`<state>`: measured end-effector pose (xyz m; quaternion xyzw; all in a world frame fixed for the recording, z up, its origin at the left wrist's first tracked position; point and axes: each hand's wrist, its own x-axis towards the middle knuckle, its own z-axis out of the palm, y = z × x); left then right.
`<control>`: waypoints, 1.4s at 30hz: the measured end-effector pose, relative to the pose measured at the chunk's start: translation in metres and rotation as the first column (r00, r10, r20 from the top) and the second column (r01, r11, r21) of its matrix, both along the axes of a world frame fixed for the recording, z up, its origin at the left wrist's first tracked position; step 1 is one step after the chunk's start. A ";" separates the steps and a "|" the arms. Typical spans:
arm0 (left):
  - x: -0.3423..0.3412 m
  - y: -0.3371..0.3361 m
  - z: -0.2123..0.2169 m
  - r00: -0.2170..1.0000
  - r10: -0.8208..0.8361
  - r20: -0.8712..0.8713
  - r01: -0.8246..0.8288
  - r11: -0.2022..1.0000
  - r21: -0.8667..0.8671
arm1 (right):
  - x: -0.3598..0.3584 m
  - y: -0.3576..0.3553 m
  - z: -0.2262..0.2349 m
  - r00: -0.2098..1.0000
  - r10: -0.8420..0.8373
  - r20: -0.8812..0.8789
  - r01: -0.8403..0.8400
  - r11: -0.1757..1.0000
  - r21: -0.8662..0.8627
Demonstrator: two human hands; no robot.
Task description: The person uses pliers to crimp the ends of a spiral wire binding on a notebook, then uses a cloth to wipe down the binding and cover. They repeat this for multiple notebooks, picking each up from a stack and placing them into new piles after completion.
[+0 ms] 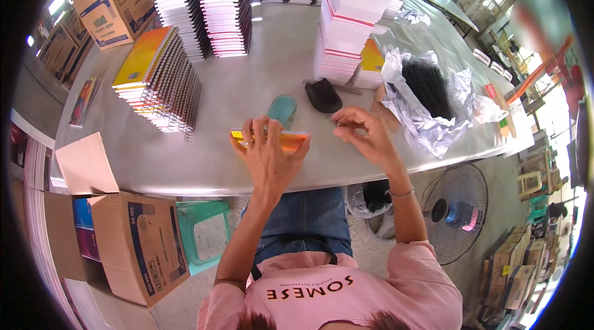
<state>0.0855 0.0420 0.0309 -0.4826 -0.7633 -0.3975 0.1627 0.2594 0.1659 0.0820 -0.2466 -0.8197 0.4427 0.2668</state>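
Observation:
My left hand (pixel 267 155) grips a thin notebook (pixel 293 141) with a yellow and orange cover, standing on edge near the front of the table. Its fingers wrap over the top and its thumb presses the near side. To the right, my right hand (pixel 370 137) is raised with thumb and fingers pinched together, apart from the notebook. Whatever small thing may be between those fingertips is too fine to make out. Just beyond my hands are a rounded black object (pixel 323 96) and a flat teal oval piece (pixel 283 109). Beside the black object lies a dark wire coil (pixel 348 90).
Spiral notebooks (pixel 154 79) are piled at left, with tall notebook stacks (pixel 223 11) behind. A pink-edged stack of books (pixel 346 26) stands beyond my right hand. Crumpled white paper (pixel 427 129) holds black wire coils (pixel 428 88). Below are an open carton (pixel 139 249) and a fan (pixel 455 212).

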 end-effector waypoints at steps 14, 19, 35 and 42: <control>-0.004 -0.003 0.001 1.000 -0.019 0.003 0.019 0.999 -0.031 | -0.027 -0.012 -0.009 0.996 0.089 0.013 -0.090 0.983 0.163; -0.008 -0.005 0.000 0.999 -0.042 -0.003 0.042 0.997 -0.061 | -0.024 -0.017 -0.011 0.994 0.091 0.055 -0.095 0.992 0.083; -0.011 -0.010 0.005 0.998 -0.062 0.021 0.063 0.995 -0.076 | -0.045 -0.035 -0.013 0.990 -0.097 0.106 0.053 0.934 0.354; -0.008 -0.015 0.004 0.997 -0.062 0.049 0.067 0.992 -0.111 | -0.051 -0.043 -0.014 0.986 -0.137 0.098 0.067 0.854 0.517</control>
